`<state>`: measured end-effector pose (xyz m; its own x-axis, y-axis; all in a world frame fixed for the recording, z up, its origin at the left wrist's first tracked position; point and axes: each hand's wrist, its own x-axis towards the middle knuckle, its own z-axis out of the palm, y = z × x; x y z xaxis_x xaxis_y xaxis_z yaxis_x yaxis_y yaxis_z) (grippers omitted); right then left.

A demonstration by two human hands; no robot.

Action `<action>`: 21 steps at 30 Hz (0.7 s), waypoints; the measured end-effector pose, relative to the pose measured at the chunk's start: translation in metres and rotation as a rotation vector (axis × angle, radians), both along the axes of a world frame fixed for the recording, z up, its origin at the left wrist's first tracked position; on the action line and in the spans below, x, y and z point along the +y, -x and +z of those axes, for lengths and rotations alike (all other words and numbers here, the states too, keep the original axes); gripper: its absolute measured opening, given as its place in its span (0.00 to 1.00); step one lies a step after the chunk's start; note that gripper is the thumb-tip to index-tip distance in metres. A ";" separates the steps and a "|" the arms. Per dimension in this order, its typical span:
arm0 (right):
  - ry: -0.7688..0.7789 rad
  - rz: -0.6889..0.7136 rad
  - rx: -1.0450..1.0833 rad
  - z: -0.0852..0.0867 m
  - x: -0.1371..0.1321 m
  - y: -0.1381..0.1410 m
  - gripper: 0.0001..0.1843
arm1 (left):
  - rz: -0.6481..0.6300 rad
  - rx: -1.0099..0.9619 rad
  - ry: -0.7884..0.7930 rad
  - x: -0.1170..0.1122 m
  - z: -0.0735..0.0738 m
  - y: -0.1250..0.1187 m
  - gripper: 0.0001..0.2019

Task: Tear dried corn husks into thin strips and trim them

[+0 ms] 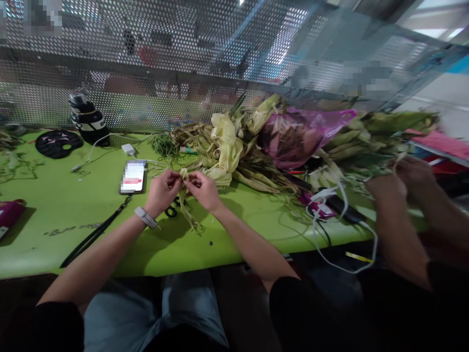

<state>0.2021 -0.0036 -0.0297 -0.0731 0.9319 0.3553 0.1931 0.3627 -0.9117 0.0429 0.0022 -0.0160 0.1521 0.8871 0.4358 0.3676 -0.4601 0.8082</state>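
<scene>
Both my hands meet above the green table (66, 215), pinching a strip of pale corn husk (184, 183) between them. My left hand (163, 190), with a white band on its wrist, closes on the strip's left side. My right hand (203, 190) closes on its right side. The strip's frayed end hangs down to the table. Black scissors (171, 210) lie just under my hands. A big pile of corn husks (227, 146) rises right behind them.
A phone (133, 176) with a black lanyard lies left of my hands, a charger and cable behind it. A pink plastic bag (304, 132) sits in the husk pile. At the right another person's hands (399, 178) work on husks. A black bottle (88, 120) stands far left.
</scene>
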 end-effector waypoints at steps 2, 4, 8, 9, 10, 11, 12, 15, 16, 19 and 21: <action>0.051 0.006 0.069 -0.001 0.002 0.000 0.20 | -0.010 -0.016 0.009 0.000 0.000 0.000 0.08; 0.076 0.010 0.104 0.000 0.003 0.001 0.22 | -0.022 -0.041 0.021 0.001 0.000 0.001 0.08; 0.080 0.003 0.096 0.003 0.001 0.001 0.20 | -0.061 -0.073 0.071 0.003 0.000 0.002 0.09; 0.082 0.002 0.095 0.004 0.000 0.001 0.19 | -0.069 -0.078 0.083 0.003 0.000 0.002 0.09; 0.086 0.003 0.099 0.005 0.000 0.001 0.19 | -0.077 -0.085 0.093 0.003 0.000 0.002 0.09; 0.090 0.005 0.107 0.005 0.000 0.001 0.18 | -0.086 -0.095 0.098 0.003 0.001 0.001 0.09; 0.094 0.005 0.118 0.005 0.000 0.001 0.18 | -0.098 -0.107 0.102 0.002 0.002 0.001 0.09; 0.124 0.012 0.142 0.004 0.002 0.000 0.19 | -0.139 -0.147 0.125 0.001 0.004 0.001 0.10; 0.139 0.017 0.148 0.003 0.003 0.000 0.19 | -0.152 -0.160 0.139 0.001 0.004 0.001 0.11; 0.164 0.029 0.149 0.002 0.003 -0.001 0.19 | -0.170 -0.206 0.186 0.003 0.003 0.001 0.14; 0.157 0.036 0.144 0.003 0.003 0.000 0.19 | -0.168 -0.236 0.213 0.005 0.001 0.002 0.15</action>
<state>0.2022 -0.0010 -0.0272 -0.0658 0.9744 0.2150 0.0459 0.2182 -0.9748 0.0408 0.0075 -0.0149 0.2213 0.9329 0.2840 0.0930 -0.3101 0.9461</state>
